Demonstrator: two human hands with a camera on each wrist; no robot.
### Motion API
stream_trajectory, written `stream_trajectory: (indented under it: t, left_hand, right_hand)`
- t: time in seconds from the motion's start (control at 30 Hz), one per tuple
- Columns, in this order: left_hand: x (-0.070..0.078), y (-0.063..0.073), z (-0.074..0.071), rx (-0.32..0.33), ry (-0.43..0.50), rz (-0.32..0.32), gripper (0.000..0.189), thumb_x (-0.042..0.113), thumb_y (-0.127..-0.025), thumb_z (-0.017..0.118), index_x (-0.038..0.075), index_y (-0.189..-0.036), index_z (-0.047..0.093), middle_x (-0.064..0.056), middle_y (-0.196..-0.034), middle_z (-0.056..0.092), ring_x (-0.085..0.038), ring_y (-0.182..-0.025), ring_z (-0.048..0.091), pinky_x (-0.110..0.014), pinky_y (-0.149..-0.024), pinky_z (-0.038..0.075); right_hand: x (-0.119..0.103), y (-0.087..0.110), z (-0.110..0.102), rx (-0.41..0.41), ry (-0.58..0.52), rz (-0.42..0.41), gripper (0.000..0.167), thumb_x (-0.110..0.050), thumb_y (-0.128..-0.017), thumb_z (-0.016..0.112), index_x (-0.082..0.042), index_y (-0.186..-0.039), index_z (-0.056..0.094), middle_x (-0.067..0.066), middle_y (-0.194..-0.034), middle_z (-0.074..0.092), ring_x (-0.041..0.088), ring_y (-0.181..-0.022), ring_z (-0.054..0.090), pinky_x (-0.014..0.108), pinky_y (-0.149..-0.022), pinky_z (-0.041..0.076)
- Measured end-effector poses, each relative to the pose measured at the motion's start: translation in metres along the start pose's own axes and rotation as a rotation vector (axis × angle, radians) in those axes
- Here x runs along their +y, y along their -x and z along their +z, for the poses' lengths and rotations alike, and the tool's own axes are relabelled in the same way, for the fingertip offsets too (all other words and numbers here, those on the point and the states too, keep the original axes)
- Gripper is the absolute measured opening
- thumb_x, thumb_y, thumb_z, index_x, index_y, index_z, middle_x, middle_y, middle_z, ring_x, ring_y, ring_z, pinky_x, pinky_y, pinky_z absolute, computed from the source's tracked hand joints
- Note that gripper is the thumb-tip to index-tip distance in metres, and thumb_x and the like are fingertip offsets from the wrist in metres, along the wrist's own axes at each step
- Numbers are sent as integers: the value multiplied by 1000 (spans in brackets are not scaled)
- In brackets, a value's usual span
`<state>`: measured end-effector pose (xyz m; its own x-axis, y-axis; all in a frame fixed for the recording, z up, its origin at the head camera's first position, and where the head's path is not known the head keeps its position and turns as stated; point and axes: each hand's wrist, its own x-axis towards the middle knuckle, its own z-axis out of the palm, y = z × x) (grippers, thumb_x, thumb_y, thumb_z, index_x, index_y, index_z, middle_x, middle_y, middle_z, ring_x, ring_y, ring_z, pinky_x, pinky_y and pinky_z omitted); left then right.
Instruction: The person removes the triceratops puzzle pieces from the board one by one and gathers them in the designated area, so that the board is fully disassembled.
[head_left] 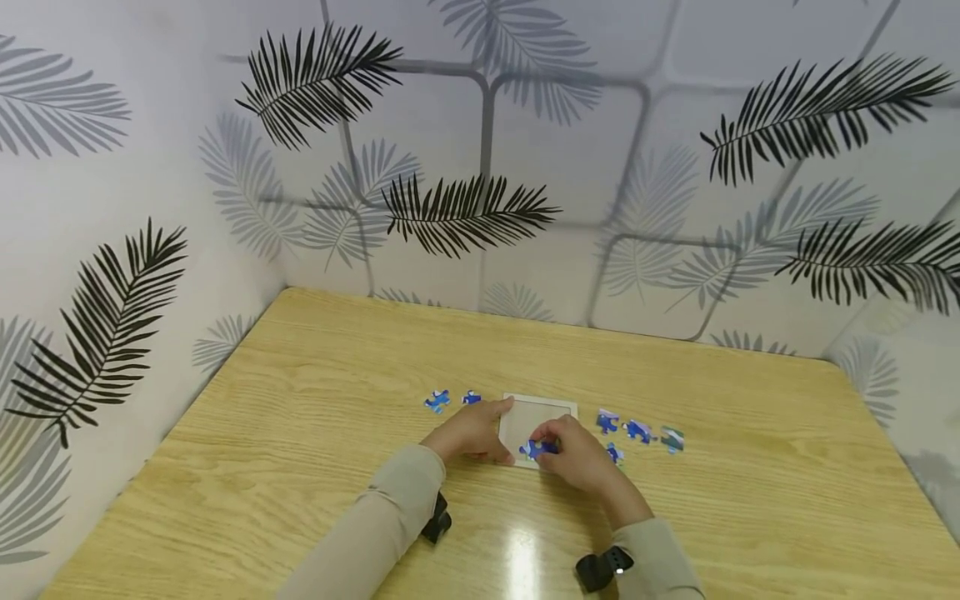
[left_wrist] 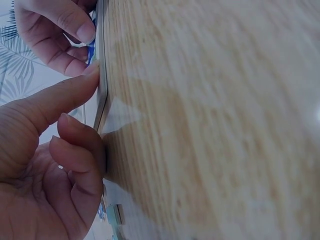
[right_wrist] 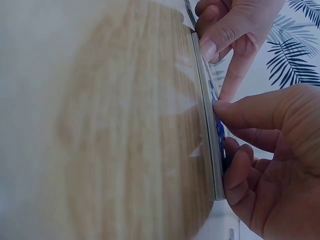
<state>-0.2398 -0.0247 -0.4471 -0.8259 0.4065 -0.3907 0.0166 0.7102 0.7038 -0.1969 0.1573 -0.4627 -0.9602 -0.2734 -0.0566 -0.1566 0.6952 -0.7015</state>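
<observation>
A shallow square puzzle tray [head_left: 540,400] with a pale rim lies flat on the table, its bare inside showing. My left hand [head_left: 474,428] grips the left side of the tray, thumb at the near corner and forefinger at the far one. Low over the tray's near edge, my right hand [head_left: 577,457] pinches a blue jigsaw piece [head_left: 534,450] between thumb and fingers. From the right wrist, the blue piece [right_wrist: 219,125] shows close along the tray rim [right_wrist: 206,115], under the thumb tip. The right fingers cover part of the piece.
Two jigsaw pieces [head_left: 437,401] lie left of the tray, one close behind the left hand. Several more pieces [head_left: 639,431] are scattered to its right, one of them [head_left: 615,453] beside the right hand. A leaf-patterned wall [head_left: 540,275] bounds the wooden table [head_left: 337,367] at the back.
</observation>
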Motion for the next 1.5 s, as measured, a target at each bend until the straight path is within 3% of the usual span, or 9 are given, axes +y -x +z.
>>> stream_trajectory:
  t: [0.2, 0.4, 0.63, 0.7, 0.93, 1.03, 1.27, 1.5]
  left_hand:
    - [1, 1, 0, 6, 11, -4, 93, 11, -71, 83, 14, -149, 31, -3, -67, 60, -10, -42, 39, -21, -45, 36]
    - [3, 0, 0, 1, 24, -16, 94, 10, -71, 83, 14, -149, 30, -3, -59, 53, -10, -42, 38, -22, -44, 35]
    - [2, -2, 2, 1, 27, -30, 94, 9, -71, 83, 15, -149, 31, -10, -90, 63, -10, -44, 41, -22, -44, 36]
    - [2, -2, 3, -2, 27, -28, 94, 8, -71, 83, 14, -149, 31, -12, -81, 64, -10, -42, 40, -21, -43, 35]
    - [4, -1, 1, 5, 25, -34, 93, 9, -71, 83, 15, -148, 32, -6, -75, 61, -10, -41, 39, -21, -42, 34]
    - [4, -1, 1, 0, 32, -42, 93, 9, -71, 83, 16, -149, 31, -4, -60, 54, -10, -40, 37, -21, -42, 33]
    - [4, -1, 2, 2, 28, -49, 93, 9, -72, 82, 17, -149, 31, 0, -55, 48, -10, -40, 35, -22, -41, 32]
    - [1, -3, 2, -3, 43, -35, 94, 6, -72, 82, 17, -149, 30, 1, -47, 40, -10, -39, 32, -22, -40, 30]
  right_hand:
    - [0, 0, -1, 5, -4, 9, 20, 2, -80, 70, -8, -96, 63, 6, -90, 47, 18, -79, 45, 34, -70, 41]
    - [1, 1, 0, 16, -32, 12, 21, 2, -81, 70, -9, -95, 59, 4, -89, 51, 18, -78, 46, 34, -70, 41]
    - [2, 2, -1, 41, -102, 31, 20, 4, -79, 69, -10, -92, 61, 1, -82, 53, 16, -76, 47, 31, -68, 40]
    - [3, 1, -1, 50, -113, 34, 19, 5, -79, 68, -9, -91, 63, 0, -81, 53, 15, -77, 47, 30, -68, 41]
    - [4, 0, -7, 49, -136, 32, 11, 0, -85, 65, -9, -90, 68, -1, -81, 59, 14, -76, 50, 29, -66, 43]
    - [5, 0, -10, 57, -185, 63, 7, -2, -87, 65, -7, -91, 68, 0, -83, 61, 14, -75, 50, 28, -63, 42]
    - [11, 5, -20, 86, -255, 152, 7, -7, -89, 64, -6, -93, 69, 1, -85, 64, 17, -77, 50, 29, -65, 41]
    - [26, 19, -43, 132, -273, 212, 14, -11, -91, 62, -2, -99, 69, 4, -93, 66, 17, -82, 50, 29, -69, 42]
